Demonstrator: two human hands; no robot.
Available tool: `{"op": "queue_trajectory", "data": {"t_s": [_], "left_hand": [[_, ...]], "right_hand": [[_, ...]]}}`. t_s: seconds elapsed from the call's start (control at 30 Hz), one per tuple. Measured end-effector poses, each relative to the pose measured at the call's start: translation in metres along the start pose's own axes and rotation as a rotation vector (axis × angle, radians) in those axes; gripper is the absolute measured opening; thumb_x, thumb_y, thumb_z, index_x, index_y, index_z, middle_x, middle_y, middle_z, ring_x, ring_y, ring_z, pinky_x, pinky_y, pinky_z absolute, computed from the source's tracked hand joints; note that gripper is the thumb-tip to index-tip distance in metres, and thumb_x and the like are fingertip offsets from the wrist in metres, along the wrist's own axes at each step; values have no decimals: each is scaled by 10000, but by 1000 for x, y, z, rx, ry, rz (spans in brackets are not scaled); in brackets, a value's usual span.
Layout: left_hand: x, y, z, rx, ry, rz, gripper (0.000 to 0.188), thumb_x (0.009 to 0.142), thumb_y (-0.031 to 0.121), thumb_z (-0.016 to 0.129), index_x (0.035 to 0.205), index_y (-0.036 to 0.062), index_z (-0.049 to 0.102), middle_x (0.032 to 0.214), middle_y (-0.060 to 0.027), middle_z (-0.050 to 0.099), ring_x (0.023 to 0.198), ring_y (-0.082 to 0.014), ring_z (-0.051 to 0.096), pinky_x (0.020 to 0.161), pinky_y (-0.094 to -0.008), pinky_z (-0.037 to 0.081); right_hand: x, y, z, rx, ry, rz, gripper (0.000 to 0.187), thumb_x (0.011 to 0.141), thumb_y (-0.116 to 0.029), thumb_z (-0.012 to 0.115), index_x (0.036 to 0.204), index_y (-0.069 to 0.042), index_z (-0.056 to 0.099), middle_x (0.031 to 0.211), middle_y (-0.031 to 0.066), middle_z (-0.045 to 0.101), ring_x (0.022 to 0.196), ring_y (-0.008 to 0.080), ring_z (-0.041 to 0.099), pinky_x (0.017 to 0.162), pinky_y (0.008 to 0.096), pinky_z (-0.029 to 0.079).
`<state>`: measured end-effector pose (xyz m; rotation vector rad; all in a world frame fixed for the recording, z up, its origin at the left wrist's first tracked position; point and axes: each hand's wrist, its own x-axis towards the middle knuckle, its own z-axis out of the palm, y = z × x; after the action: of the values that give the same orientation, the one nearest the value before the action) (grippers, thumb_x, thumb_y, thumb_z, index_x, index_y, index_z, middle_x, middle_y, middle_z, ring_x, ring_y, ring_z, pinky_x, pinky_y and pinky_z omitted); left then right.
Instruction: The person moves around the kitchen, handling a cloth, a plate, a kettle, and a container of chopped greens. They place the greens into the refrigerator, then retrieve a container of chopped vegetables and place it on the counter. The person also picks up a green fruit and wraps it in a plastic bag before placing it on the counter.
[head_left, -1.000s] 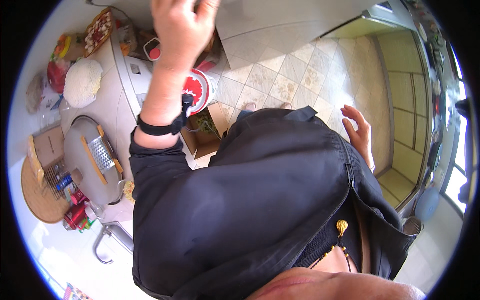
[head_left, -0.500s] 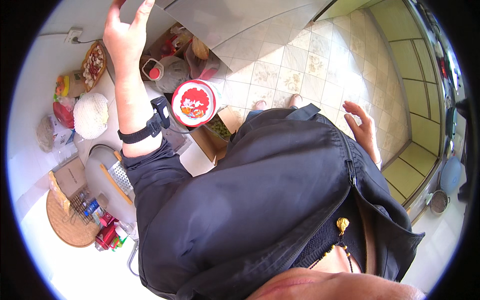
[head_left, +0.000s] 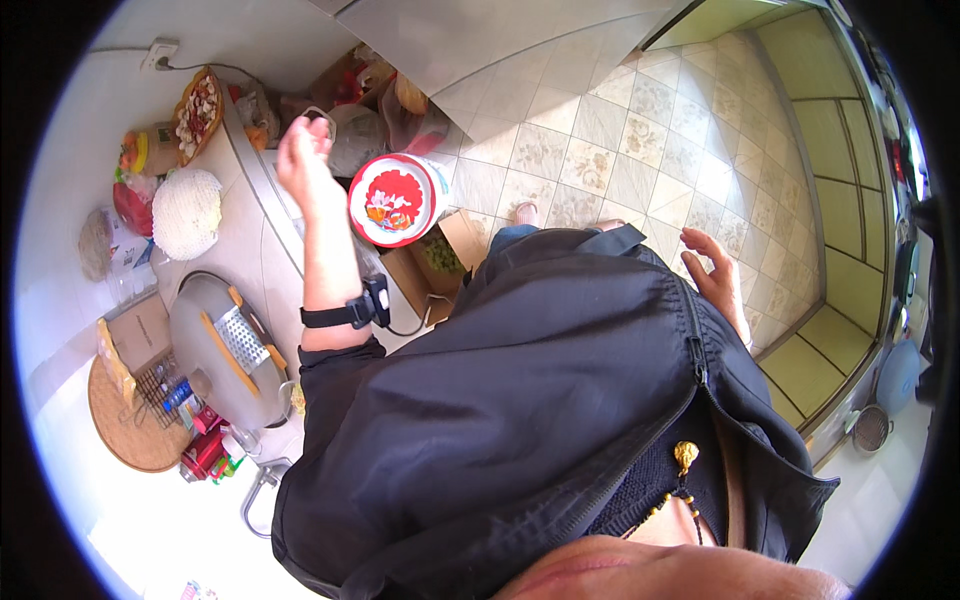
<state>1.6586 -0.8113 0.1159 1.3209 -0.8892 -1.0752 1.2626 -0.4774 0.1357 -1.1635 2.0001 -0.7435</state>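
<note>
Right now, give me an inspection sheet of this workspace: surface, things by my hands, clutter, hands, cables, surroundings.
Surface: pale counter, bearing a grey lid with a grater across it.
Things by hands: red-and-white dish beside the left hand in view; no contact seen.
Clutter: brown tray, red bag, white bundle.
Hands: left blurred, fingers partly curled, grip unclear; right hand open, nothing seen in it.
Cables: dark cord at the wall socket; thin cable by the wrist strap.
Surroundings: tiled floor, green cabinets, open box holding green produce.
</note>
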Motion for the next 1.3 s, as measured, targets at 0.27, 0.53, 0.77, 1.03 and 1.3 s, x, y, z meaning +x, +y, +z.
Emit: {"op": "queue_trajectory", "data": {"t_s": [0.27,0.53,0.77,1.03,1.3], "left_hand": [[-120,-107,27,156,-375,-642,159,877,152,560,981,42,611,834,-65,642,754,-132,609,617,-222,470],[-167,-116,116,248,-855,-510,190,885,135,565,1023,11,607,910,-46,624,832,-127,597,738,-248,475],[-176,-101,258,415,-1105,-488,255,902,156,550,1114,15,572,898,-71,641,795,-126,603,679,-244,484],[-276,-120,430,537,-1574,-286,246,906,169,554,1106,28,581,932,-86,657,846,-133,623,707,-255,494],[-394,-134,530,646,-1938,-378,282,898,196,575,1131,39,577,939,-78,661,870,-127,619,718,-247,486]], "right_hand": [[-5,26,-10,27,-19,29,311,825,-98,619,1128,-36,583,1035,114,651,976,205,606,856,319,447],[-27,74,-50,107,112,74,294,841,-125,619,1120,-38,585,996,110,650,943,185,599,832,313,460],[-65,129,-99,74,322,142,320,819,-242,634,1090,-74,596,1001,115,643,914,258,613,789,352,491],[-138,230,-114,159,767,296,308,831,-297,603,1070,-102,601,934,134,659,866,278,638,750,353,508],[-205,291,-105,306,957,666,324,805,-292,626,1058,-90,610,934,128,661,871,266,639,760,352,508]]}}
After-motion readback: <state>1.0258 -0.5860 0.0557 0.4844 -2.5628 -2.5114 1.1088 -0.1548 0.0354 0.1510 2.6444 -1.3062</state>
